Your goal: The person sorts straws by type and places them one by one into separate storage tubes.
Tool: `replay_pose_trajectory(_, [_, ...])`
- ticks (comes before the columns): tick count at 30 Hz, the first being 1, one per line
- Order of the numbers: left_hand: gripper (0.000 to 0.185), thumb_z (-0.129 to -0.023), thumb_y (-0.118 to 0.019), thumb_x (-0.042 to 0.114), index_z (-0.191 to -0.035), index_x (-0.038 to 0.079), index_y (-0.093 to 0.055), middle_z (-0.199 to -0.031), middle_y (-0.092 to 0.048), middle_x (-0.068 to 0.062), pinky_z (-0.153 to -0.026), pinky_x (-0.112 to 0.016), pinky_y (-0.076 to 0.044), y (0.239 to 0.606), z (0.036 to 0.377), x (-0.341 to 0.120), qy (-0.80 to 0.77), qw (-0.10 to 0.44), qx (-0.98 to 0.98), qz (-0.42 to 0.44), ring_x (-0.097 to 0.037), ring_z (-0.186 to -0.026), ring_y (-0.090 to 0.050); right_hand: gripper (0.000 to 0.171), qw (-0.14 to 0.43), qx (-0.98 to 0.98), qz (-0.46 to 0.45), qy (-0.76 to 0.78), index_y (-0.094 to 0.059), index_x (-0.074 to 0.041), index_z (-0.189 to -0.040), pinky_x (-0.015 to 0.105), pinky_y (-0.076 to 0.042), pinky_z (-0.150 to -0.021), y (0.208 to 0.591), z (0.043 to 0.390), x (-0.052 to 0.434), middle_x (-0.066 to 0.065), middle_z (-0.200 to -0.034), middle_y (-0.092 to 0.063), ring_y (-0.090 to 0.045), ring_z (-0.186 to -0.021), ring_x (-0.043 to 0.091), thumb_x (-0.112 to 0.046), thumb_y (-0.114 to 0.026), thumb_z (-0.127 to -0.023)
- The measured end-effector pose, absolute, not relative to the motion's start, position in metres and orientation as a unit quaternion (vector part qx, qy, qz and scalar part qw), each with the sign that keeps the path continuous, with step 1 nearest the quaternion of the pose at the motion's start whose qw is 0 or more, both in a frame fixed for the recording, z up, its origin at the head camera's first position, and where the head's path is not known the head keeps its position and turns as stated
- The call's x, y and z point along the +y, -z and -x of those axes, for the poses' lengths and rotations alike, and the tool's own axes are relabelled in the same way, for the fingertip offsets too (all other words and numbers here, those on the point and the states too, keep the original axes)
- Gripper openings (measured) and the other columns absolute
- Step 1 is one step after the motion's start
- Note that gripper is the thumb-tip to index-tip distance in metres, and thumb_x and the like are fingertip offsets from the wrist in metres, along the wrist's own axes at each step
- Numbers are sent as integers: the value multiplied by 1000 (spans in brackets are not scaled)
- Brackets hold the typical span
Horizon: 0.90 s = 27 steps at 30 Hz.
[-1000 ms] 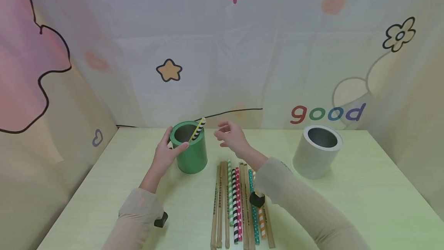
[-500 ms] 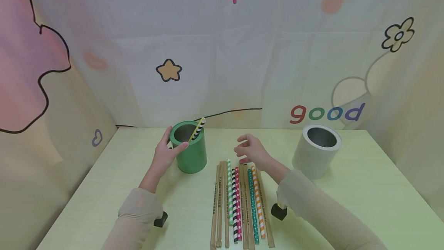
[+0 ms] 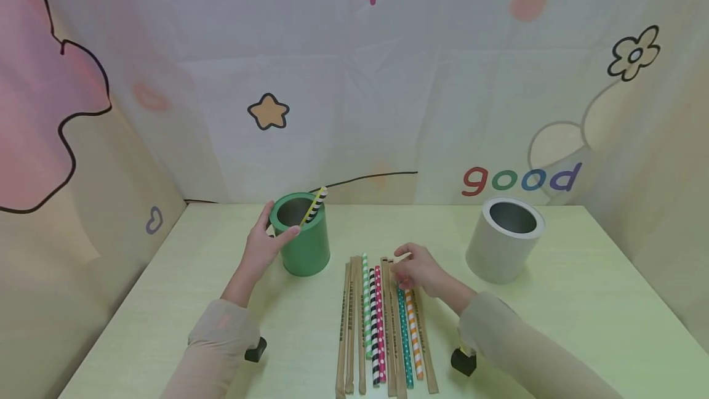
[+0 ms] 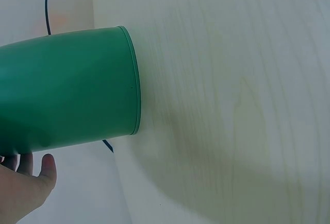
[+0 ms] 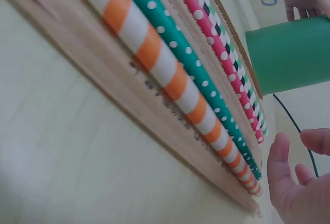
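My left hand (image 3: 261,246) grips the green cup (image 3: 308,252) by its rim, thumb at the front and fingers round the far left side. A black-and-white striped straw (image 3: 317,204) and a yellow one lean out of that cup. Over the far ends of the straws on the table hovers my right hand (image 3: 422,271), empty, its fingers loosely bent. Beneath it lie a teal dotted straw (image 5: 170,41) and an orange striped straw (image 5: 178,82). Pink dotted (image 3: 380,325), black striped (image 3: 374,337) and green striped straws (image 3: 368,325) lie to their left.
Several straws in brown paper wrappers (image 3: 350,325) lie among the bare ones in a row on the pale table (image 3: 598,325). A white cup (image 3: 501,251) stands upright at the back right. A printed cloth (image 3: 332,140) hangs behind the table.
My right hand has moved right and toward me, from beside the green cup to above the straws' far ends. My left hand and the green cup have stayed put.
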<state>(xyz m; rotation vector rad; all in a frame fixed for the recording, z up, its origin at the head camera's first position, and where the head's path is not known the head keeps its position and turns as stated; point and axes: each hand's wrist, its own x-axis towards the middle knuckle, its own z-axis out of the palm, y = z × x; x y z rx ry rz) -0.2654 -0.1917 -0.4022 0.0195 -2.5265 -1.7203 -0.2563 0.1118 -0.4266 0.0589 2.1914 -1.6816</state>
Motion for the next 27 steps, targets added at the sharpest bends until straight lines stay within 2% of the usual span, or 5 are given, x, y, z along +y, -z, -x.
replay_pose_trajectory(8, [87, -78, -64, 38, -143, 22, -9, -149, -13, -1, -104, -51, -24, 401, 265, -191, 561, 41, -827, -8, -31, -135, -13, 29, 189, 796, -47, 573, -44, 0, -110, 24, -49, -48, 439, 253, 117, 8, -75, -52, -51, -54, 14, -4, -55, -83])
replay_pose_trajectory(13, [85, -79, -63, 36, -143, 21, -9, -149, -12, -2, -105, -49, -24, 400, 264, -191, 561, 41, -827, -8, -32, -135, -14, 26, 174, 816, -42, 550, -46, 0, -103, 23, -48, -46, 445, 250, 120, 7, -71, -51, -50, -53, 14, 1, -56, -79])
replay_pose_trajectory(22, [85, -80, -63, 35, -143, 20, -9, -149, -12, -3, -105, -49, -25, 401, 264, -191, 568, 41, -822, -5, -32, -135, -14, 29, 152, 889, 13, 432, -48, -3, -101, 19, -41, -41, 450, 247, 127, 6, -68, -52, -46, -46, 12, -3, -63, -76])
replay_pose_trajectory(27, [85, -80, -63, 34, -143, 20, -8, -149, -11, -3, -105, -49, -24, 399, 263, -191, 571, 36, -820, -2, -30, -135, -12, 36, 147, 909, 52, 385, -48, -1, -105, 19, -36, -38, 445, 239, 129, 5, -56, -52, -43, -40, 12, -3, -65, -74])
